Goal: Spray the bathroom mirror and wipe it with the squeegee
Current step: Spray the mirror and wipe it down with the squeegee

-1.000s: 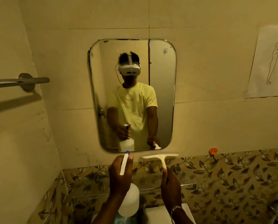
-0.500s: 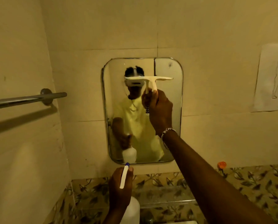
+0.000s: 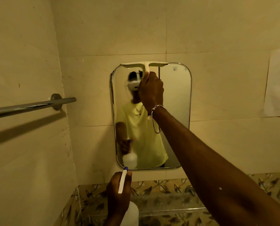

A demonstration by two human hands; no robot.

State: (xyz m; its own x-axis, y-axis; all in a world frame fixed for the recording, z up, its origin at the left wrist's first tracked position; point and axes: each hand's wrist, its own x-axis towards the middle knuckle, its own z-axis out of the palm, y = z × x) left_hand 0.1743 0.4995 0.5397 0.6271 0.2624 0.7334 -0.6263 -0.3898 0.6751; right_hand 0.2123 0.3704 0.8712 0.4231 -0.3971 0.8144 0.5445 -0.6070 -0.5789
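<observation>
My right hand (image 3: pixel 150 90) is wrapped tight around the stem of the cream plastic T-shaped squeegee (image 3: pixel 145 65), whose crossbar sits at twelve o'clock from my knuckles. That bar runs flat from nine to three o'clock, level with the top edge of the rounded-corner, chrome-framed wall mirror (image 3: pixel 175 111), covering the left and middle of its width and stopping short of the right corner. Whether the blade is pressed on the glass I cannot tell. All the glass lies toward six o'clock from the bar, so I judge the coming stroke to be a straight pull down along the handle's own line, square to the blade. My left hand (image 3: pixel 119 192) is closed round the neck of the white plastic spray bottle with the blue-tipped nozzle (image 3: pixel 123 181), low at six o'clock just under the mirror's bottom rim, nozzle pointing up. The right hand is the one at the glass; the left is parked clear of the stroke's end, I reckon
</observation>
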